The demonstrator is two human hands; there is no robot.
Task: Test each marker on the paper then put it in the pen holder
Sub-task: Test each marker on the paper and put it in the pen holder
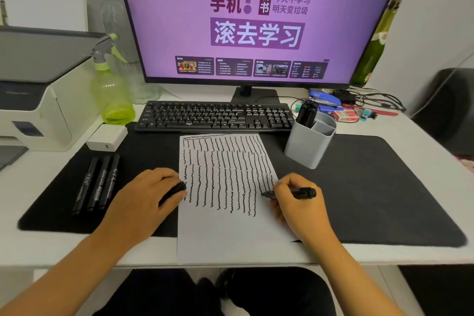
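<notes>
Dark trousers show at the near edge, under the worktop. Two bare arms reach over it to the paper. On the right, the right hand pinches a black marker in its fingers, tip pointing left and touching the paper's right edge beside the last wavy line. On the left, the left hand is curled around a small black thing, likely the cap, and rests at the paper's left edge.

To do this step well, I think the left hand should press the paper flat, and the right hand should draw one short line on a bare spot, then snap the cap on tight.

Far right of the paper stands a grey pen holder with two parts. Black markers stand in its left part; the right part looks empty. Three more markers lie on the black mat at the left, likely waiting.
</notes>
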